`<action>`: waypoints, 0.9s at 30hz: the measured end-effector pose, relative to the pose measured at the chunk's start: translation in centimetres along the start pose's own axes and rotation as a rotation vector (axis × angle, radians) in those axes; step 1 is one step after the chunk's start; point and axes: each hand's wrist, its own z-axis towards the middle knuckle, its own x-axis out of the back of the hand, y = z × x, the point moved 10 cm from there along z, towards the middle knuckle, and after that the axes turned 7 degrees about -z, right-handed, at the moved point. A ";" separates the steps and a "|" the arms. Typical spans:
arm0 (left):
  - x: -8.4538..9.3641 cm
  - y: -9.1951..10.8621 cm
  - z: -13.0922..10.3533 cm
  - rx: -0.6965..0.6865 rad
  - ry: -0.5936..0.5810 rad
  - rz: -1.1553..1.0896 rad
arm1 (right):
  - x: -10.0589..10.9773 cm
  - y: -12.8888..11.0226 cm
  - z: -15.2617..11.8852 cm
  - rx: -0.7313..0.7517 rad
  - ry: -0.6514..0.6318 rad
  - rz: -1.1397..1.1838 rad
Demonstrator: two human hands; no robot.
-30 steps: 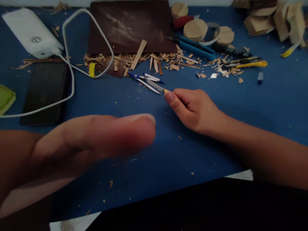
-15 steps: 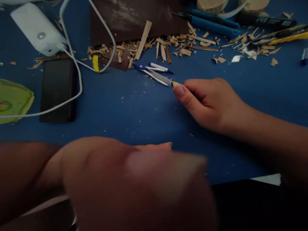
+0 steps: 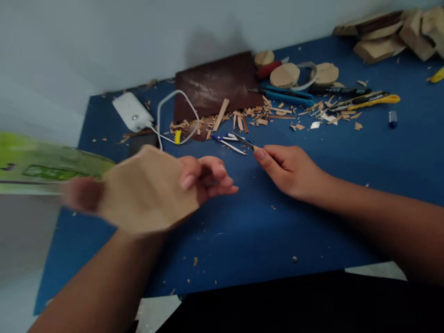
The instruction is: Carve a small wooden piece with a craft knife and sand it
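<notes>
My left hand [image 3: 213,176] is closed around a flat, many-sided piece of pale wood [image 3: 152,192], held above the left part of the table. Its thumb is blurred at the wood's left end, and the fingers curl at the right edge. On the table, my right hand [image 3: 289,169] grips a carving knife [image 3: 246,141] by its handle, most of which the fingers hide. The thin blade points up and left, over a white and blue pair of compasses [image 3: 229,144].
Wood shavings [image 3: 253,115] lie along a brown sheet [image 3: 211,88]. Behind the knife are a blue cutter [image 3: 287,95], a yellow cutter [image 3: 374,100], a black marker [image 3: 342,90] and round wood discs [image 3: 285,75]. A white charger [image 3: 132,111] with a cable, a green packet [image 3: 45,164] and wood blocks [image 3: 378,48] surround these.
The view has pulled back, showing more of the table and the wall. My left hand has moved away from the camera, bringing the wood into sight. My right hand still grips the knife.
</notes>
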 end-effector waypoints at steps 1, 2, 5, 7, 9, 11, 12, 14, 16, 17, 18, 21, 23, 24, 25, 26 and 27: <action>-2.8 0.5 2.3 -0.022 -0.026 0.038 | 0.0 -0.1 0.0 0.009 0.011 0.058; -5.1 0.3 3.8 0.002 -0.056 0.078 | 0.0 -0.2 0.0 0.018 0.015 0.125; -7.0 -0.9 4.7 0.068 0.015 0.109 | -0.5 -0.5 0.1 0.034 -0.015 0.340; -6.6 -1.2 4.1 0.078 0.036 0.112 | -1.0 -0.5 0.1 0.027 -0.054 0.455; -6.4 -1.3 3.6 0.079 0.024 0.121 | -1.4 -0.3 0.2 0.003 -0.088 0.536; -6.3 -1.3 3.6 0.081 0.011 0.128 | -1.7 0.0 0.3 -0.023 -0.102 0.585; -6.3 -1.3 3.6 0.086 0.007 0.129 | -1.8 0.0 0.3 -0.030 -0.108 0.601; -6.5 -1.5 3.7 0.103 0.000 0.126 | -1.9 -0.1 0.2 -0.021 -0.122 0.624; -6.7 -1.8 3.8 0.129 -0.015 0.119 | -2.1 -0.5 0.2 0.009 -0.138 0.638; -6.8 -2.0 3.7 0.145 -0.024 0.117 | -2.2 -0.7 0.2 0.023 -0.140 0.640; -6.9 -2.3 3.6 0.162 -0.035 0.120 | -2.2 -0.8 0.2 0.032 -0.134 0.638; -7.0 -2.8 3.3 0.198 -0.055 0.146 | -2.1 -0.9 0.2 0.037 -0.105 0.627; -7.0 -2.8 3.3 0.191 -0.059 0.167 | -2.2 -0.9 0.1 0.032 -0.105 0.622; -7.0 -2.8 3.3 0.182 -0.061 0.174 | -2.2 -0.9 0.1 0.029 -0.111 0.618; -7.0 -2.7 3.3 0.173 -0.064 0.180 | -2.3 -0.9 0.1 0.026 -0.116 0.612; -7.1 -2.6 3.4 0.166 -0.067 0.183 | -2.3 -0.9 0.1 0.022 -0.117 0.605; -7.1 -2.6 3.4 0.161 -0.071 0.184 | -2.2 -0.8 0.1 0.019 -0.115 0.596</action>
